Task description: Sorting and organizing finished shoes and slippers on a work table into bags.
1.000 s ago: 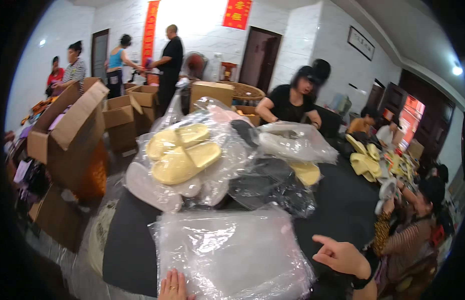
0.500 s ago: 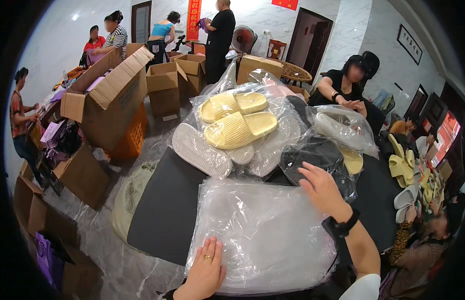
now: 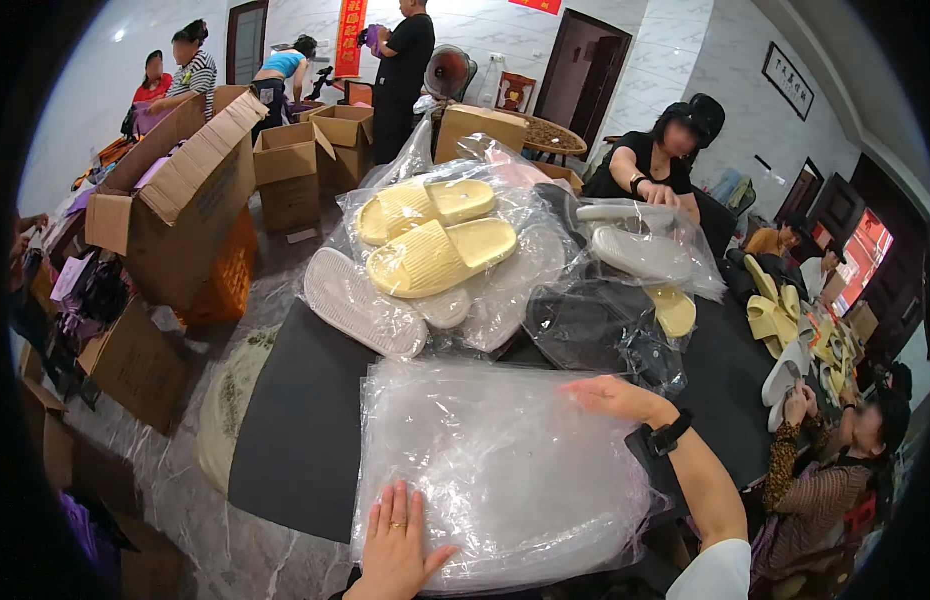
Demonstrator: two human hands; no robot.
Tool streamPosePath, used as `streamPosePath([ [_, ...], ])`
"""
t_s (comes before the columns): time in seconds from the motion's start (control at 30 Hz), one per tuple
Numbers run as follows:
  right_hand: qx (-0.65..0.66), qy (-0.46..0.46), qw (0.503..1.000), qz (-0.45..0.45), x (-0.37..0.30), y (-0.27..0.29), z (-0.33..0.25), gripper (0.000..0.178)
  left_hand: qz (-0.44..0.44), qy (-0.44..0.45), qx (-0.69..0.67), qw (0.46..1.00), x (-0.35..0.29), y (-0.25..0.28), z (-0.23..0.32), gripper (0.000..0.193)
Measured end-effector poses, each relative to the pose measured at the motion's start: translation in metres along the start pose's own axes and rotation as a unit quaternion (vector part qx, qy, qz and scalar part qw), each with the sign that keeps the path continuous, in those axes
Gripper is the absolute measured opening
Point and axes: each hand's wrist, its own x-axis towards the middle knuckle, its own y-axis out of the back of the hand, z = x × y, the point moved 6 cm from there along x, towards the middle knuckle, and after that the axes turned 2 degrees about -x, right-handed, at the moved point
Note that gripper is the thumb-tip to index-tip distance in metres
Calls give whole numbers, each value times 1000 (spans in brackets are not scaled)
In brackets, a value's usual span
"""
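The red banner (image 3: 351,38) bears gold characters, the white framed plaque (image 3: 788,81) dark ones.

- one left hand (image 3: 397,552)
- one right hand (image 3: 622,398)
- one stack of clear plastic bags (image 3: 485,460)
- two yellow slippers (image 3: 425,262) atop the bagged pile (image 3: 520,290)
- one gold ring (image 3: 398,525)
- one black wristband (image 3: 671,433)
- one electric fan (image 3: 448,73)

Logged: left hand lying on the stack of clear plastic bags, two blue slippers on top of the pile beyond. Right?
Only the colour is wrong: the head view shows two yellow slippers atop the pile. The left hand does lie on the bag stack.
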Motion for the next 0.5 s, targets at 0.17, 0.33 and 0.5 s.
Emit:
streamPosePath([
  [0.17, -106, -33, 962, 249, -9, 42, -1, 29, 16, -6, -6, 1000, -3, -4, -4, 91],
  [0.33, -317, -47, 880, 352, -19, 45, -5, 17, 28, -28, 111, 993, 6, 11, 8, 85],
  [0.5, -384, 116, 821, 406, -58, -3, -88, 17, 13, -12, 9, 1000, 0, 6, 7, 96],
])
